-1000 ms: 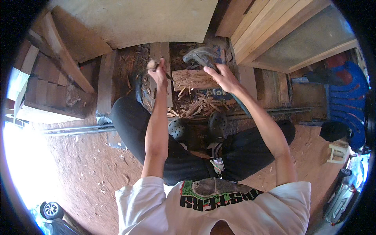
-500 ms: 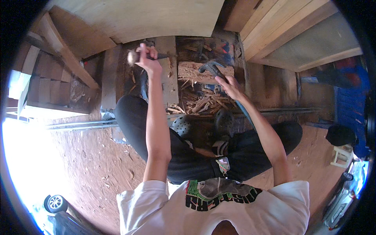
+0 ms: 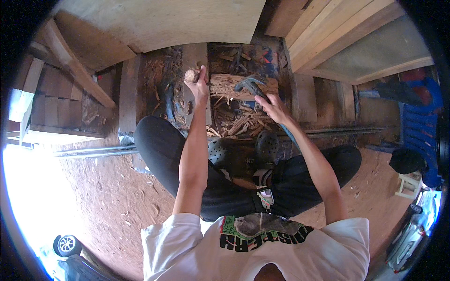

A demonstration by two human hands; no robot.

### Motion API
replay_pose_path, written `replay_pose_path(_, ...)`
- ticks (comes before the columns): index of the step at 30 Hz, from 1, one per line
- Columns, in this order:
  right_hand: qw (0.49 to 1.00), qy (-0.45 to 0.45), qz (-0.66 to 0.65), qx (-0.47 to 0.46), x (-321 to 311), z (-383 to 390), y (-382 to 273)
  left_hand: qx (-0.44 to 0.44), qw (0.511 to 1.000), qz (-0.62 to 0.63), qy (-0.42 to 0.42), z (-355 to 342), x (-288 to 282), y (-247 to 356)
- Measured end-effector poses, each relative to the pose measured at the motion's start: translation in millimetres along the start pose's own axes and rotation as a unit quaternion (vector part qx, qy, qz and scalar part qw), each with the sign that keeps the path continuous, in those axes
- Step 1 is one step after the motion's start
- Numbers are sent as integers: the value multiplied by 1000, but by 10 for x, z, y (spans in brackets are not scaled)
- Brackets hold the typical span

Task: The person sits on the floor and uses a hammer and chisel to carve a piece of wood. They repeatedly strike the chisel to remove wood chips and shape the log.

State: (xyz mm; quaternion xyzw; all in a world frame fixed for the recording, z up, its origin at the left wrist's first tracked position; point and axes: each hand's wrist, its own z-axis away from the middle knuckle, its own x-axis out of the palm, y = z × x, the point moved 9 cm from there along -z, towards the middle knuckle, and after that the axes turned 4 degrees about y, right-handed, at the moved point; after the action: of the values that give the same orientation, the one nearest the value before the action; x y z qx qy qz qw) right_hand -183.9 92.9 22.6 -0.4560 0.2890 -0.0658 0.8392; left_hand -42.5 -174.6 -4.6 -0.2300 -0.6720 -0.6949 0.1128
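Observation:
My left hand (image 3: 200, 86) is closed around a chisel (image 3: 191, 75) and holds it upright, so mostly the round, pale butt of its wooden handle shows. Its blade is hidden below. Just right of it lies a thick block of wood (image 3: 222, 85) with a rough, splintered top. Over the block's right half hangs the head of a claw hammer (image 3: 251, 85). My right hand (image 3: 276, 108) grips its handle, whose blue end runs back beneath my forearm. Between the block and my shoes lies a heap of wood chips (image 3: 239, 121).
My dark clogs (image 3: 267, 144) stand close behind the chips. Pale boards (image 3: 197, 21) and framed panels (image 3: 337, 42) rise beyond the work spot. A metal rail (image 3: 98, 151) crosses the reddish ground (image 3: 112, 201). At the right is a blue plastic chair (image 3: 417, 140).
My left hand has moved right, nearer the block, and turned the chisel from lying sideways to upright. The hammer head has shifted slightly left.

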Motion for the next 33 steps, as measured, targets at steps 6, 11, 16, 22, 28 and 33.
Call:
replay_pose_path(6,997,38,57,46,-12,-134,321,-31,999,-28,5,81,-9,-123)
replay_pose_path(11,997,21,19,-75,-157,-21,-382,-6,982,-186,-13,26,-27,-208)
replay_pose_path(16,964,134,-48,-226,-668,499,-1798,69,956,-239,-157,142,279,-129)
replay_pose_path(22,866,200,-216,-403,-882,1036,-2430,62,938,-275,-201,200,462,-86)
replay_pose_path(28,937,144,279,-152,0,-119,-1386,128,932,-218,-262,330,628,81)
replay_pose_path(33,952,182,118,-217,-278,-131,-1038,21,948,-249,-197,268,496,-138)
